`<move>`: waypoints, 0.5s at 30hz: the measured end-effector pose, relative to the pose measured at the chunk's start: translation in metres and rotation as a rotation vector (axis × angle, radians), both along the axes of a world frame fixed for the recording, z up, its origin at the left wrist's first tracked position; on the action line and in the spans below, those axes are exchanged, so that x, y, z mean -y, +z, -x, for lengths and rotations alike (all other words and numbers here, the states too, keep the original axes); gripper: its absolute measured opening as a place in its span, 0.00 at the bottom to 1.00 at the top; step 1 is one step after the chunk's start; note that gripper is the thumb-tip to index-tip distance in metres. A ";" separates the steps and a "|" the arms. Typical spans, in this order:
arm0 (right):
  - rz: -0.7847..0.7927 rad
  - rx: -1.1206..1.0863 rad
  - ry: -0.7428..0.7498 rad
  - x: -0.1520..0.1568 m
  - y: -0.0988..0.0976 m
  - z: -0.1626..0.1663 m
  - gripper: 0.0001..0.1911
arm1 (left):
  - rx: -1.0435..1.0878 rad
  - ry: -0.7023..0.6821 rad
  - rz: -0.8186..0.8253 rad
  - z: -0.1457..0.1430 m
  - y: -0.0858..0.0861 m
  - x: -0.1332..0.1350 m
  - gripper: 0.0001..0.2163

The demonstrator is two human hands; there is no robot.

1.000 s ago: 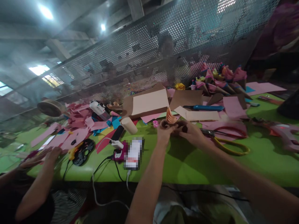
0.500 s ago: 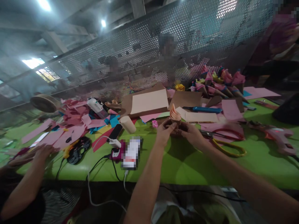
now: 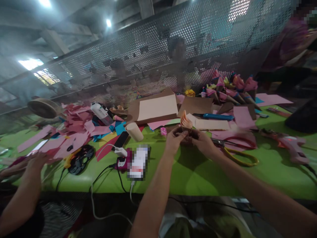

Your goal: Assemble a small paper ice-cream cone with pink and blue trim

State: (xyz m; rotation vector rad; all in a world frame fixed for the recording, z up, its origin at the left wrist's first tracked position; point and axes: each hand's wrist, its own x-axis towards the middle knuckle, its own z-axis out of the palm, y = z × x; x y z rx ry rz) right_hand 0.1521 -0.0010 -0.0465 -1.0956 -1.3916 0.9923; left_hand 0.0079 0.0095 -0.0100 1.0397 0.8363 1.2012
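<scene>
Currently, in the head view, a smartphone (image 3: 139, 162) with a lit, blurred screen lies on the green counter (image 3: 158, 180), a white cable (image 3: 132, 188) running from its near end. Up and to the right of the smartphone, the left hand (image 3: 173, 140) and the right hand (image 3: 204, 142) meet around a pleated peach paper piece (image 3: 186, 121), which stands with its folded tip upward above the fingers. The left hand pinches its brown lower part with the thumb in front, while the right hand grasps the same part from the other side (the fingers cover much of it, so its full shape cannot be told).

Between the smartphone and the left hand, a little farther back, sits a small pink flower (image 3: 163, 131). Well to the right of the smartphone, past the right hand, lie scissors (image 3: 229, 155) with one red and one yellow handle, then a pink glue gun (image 3: 294, 148). Behind and to the right of the smartphone are a blue utility knife (image 3: 218, 116) and, farther off, a heap of cone-wrapped paper flowers (image 3: 237, 87). Just behind the smartphone lies a pale cardboard tube (image 3: 134, 131). Just to its left, a white charger (image 3: 121, 152) sits in a magenta socket block (image 3: 123, 162); well to the left rests a co-worker's hand (image 3: 37, 161).
</scene>
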 end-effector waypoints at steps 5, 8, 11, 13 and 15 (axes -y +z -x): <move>0.005 0.026 -0.049 0.001 0.004 -0.002 0.18 | -0.096 0.006 -0.060 -0.001 -0.002 -0.001 0.20; 0.014 0.021 -0.041 0.002 0.005 -0.001 0.19 | -0.096 0.038 -0.083 -0.002 -0.002 -0.002 0.17; 0.021 -0.023 -0.025 0.002 0.006 0.001 0.19 | -0.096 0.038 -0.110 -0.002 -0.002 -0.002 0.15; 0.022 -0.021 -0.027 0.002 0.006 0.002 0.19 | -0.102 0.037 -0.117 -0.001 -0.001 -0.002 0.15; 0.033 0.012 -0.040 0.003 0.009 0.001 0.18 | -0.096 0.036 -0.084 0.000 0.000 -0.001 0.16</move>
